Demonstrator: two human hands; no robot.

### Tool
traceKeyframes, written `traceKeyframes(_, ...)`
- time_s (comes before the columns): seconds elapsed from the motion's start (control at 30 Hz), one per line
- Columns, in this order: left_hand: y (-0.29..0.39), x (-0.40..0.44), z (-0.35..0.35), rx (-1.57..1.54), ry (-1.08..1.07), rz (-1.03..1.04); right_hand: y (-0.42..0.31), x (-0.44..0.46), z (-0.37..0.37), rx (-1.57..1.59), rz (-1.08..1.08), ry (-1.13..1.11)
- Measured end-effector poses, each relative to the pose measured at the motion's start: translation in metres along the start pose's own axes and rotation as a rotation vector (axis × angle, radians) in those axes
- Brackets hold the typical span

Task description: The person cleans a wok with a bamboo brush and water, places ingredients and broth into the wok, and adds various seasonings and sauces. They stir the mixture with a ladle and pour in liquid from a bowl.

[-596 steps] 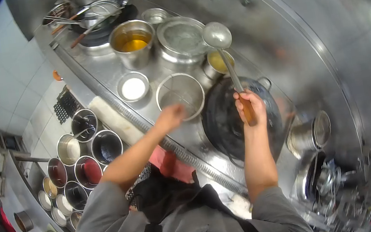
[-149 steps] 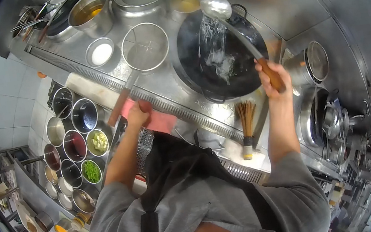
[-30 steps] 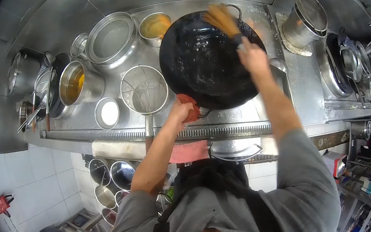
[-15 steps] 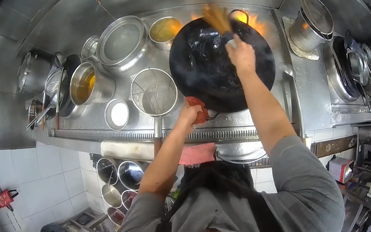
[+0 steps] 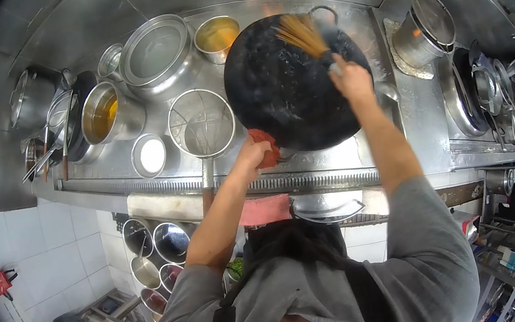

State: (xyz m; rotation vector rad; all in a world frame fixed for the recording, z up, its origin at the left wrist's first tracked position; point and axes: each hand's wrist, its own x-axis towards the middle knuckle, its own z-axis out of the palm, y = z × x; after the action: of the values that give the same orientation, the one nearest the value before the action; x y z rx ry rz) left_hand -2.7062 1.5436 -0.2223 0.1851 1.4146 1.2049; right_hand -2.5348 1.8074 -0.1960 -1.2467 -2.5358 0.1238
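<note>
My right hand (image 5: 353, 79) is closed round the grip of a wok brush (image 5: 303, 33), whose tan bristles fan out over the far right part of the black wok (image 5: 285, 101). The wet inside of the wok glistens. At the wok's near left edge my left hand (image 5: 251, 156) is closed on a folded red cloth (image 5: 265, 146). Whether the cloth wraps a wok handle there is hidden. A ring handle (image 5: 324, 14) stands out at the wok's far rim. Just left of the wok lies a round wire strainer (image 5: 204, 143) on a pot.
Left on the steel range (image 5: 323, 161) are a pot of yellow liquid (image 5: 95, 128), a bowl of white contents (image 5: 150, 155), a big lidded-looking pot (image 5: 160, 76) and a small pot (image 5: 217, 35). A strainer-topped pot (image 5: 409, 44) stands right. Several containers sit below.
The brush has swung to the right and nearer, its bristles now pointing up and left. Flames that showed behind the wok are gone from view. The left hand keeps the cloth at the rim.
</note>
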Motion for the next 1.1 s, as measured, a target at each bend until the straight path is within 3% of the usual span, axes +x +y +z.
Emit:
traceKeyframes(0.03, 0.006, -0.002, 0.001, 0.021, 0.022, 0.017, -0.021, -0.004, 0.018, 0.005, -0.063, 0.004)
traceKeyframes(0.1, 0.002, 0.0, -0.001, 0.028, 0.04, 0.032, -0.056, -0.027, 0.026, 0.299, -0.049, 0.038)
traceKeyframes(0.13, 0.0, 0.004, 0.0, 0.025, 0.037, 0.051, -0.066, -0.038, 0.008, 0.409, -0.025, -0.057)
traceKeyframes(0.2, -0.004, 0.01, -0.002, 0.026, 0.028, 0.073, -0.052, -0.065, -0.007, 0.536, -0.122, -0.203)
traceKeyframes(0.27, -0.007, 0.01, -0.003, 0.028, 0.017, 0.084, -0.021, -0.085, -0.041, 0.42, -0.196, -0.384)
traceKeyframes(0.33, -0.007, 0.01, -0.002, 0.015, 0.025, 0.07, 0.024, -0.088, -0.07, 0.362, -0.066, -0.514)
traceKeyframes(0.4, -0.006, 0.008, 0.0, 0.009, 0.027, 0.057, 0.074, -0.074, -0.071, 0.202, -0.029, -0.336)
traceKeyframes(0.43, -0.003, 0.006, 0.001, -0.001, 0.04, 0.05, 0.074, -0.059, -0.065, 0.201, -0.047, -0.335)
traceKeyframes(0.5, 0.005, 0.002, -0.001, 0.039, 0.034, 0.039, 0.069, -0.018, -0.05, 0.012, 0.114, -0.055)
traceKeyframes(0.63, 0.008, -0.001, 0.006, 0.067, 0.033, 0.023, -0.015, 0.007, 0.027, 0.149, -0.016, 0.173)
traceKeyframes(0.8, -0.006, 0.005, 0.004, 0.039, 0.026, 0.06, -0.08, -0.044, 0.006, 0.539, 0.0, 0.036)
traceKeyframes(0.87, -0.005, 0.011, 0.002, 0.037, 0.023, 0.084, -0.07, -0.053, -0.012, 0.62, -0.214, -0.031)
traceKeyframes(0.9, -0.009, 0.016, 0.001, 0.03, 0.024, 0.078, -0.064, -0.042, -0.011, 0.615, -0.215, -0.032)
traceKeyframes(0.97, -0.01, 0.015, 0.004, 0.031, 0.021, 0.066, -0.053, -0.002, -0.004, 0.51, -0.121, 0.064)
traceKeyframes(1.03, -0.001, 0.008, 0.007, 0.017, 0.027, 0.004, -0.052, 0.027, -0.004, 0.409, 0.253, 0.044)
traceKeyframes(1.1, -0.006, 0.006, 0.006, 0.023, 0.032, 0.013, -0.066, 0.013, -0.008, 0.36, 0.212, -0.012)
